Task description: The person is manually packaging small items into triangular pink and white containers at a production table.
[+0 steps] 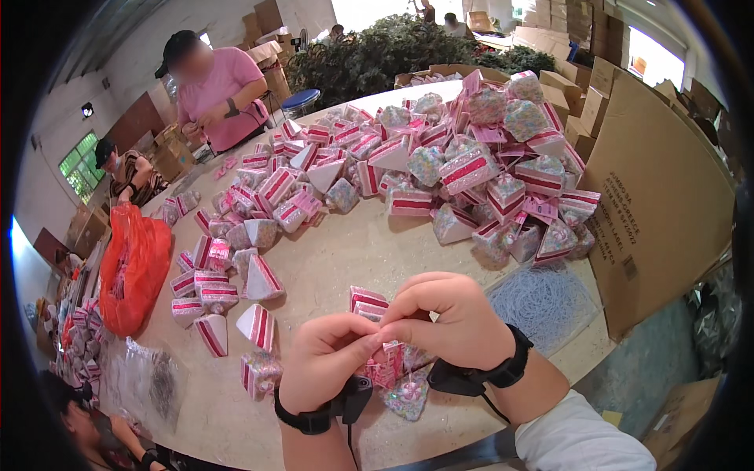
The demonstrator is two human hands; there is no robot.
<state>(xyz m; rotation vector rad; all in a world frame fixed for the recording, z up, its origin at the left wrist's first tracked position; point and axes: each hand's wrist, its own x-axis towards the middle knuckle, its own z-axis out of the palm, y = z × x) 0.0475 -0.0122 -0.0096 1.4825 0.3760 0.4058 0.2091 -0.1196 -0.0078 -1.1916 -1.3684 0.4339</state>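
Note:
My left hand and my right hand meet at the fingertips over the near part of the table, both closed in a pinch. Whatever is between the fingers is too small to make out. Right below them is a pink printed tag, partly hidden by my fingers. Beside it lies a toy cake slice with pearly, glittery frosting. Another cake slice, white with a deep pink stripe, shows just behind my hands. More slices lie to the left of my left hand.
A large heap of cake slices covers the far side of the table. Thin pale strings lie at right, beside a tall cardboard box. A red plastic bag and clear plastic bags are at left. Co-workers are around the table.

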